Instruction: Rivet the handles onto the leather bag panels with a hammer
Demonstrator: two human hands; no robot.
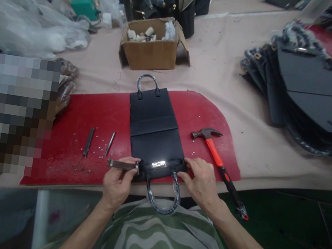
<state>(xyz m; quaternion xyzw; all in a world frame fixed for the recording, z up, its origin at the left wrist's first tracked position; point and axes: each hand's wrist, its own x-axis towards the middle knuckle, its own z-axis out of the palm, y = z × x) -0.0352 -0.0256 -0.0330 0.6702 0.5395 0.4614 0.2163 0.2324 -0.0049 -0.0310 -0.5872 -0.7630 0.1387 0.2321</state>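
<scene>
A black leather bag panel (156, 127) lies flat on a red mat (214, 111), with a wrapped handle at each end and a shiny metal clasp (159, 164) near its front edge. My left hand (118, 180) pinches a dark strap-like piece (121, 165) beside the panel's front left corner. At the front right corner, my right hand (199, 179) has its thumb and fingers closed on the panel's edge. A claw hammer (215, 150) with a red and black handle rests to the right. Two metal rod tools (88, 142) (110, 144) lie to the left among small metal bits.
Behind the mat stands an open cardboard box (151, 53) with small pieces inside. Stacked black panels (311, 88) lie at the right. Clear plastic bags (37, 26) and a teal box (85, 8) are at the back left, and black bags (186, 11) stand at the back.
</scene>
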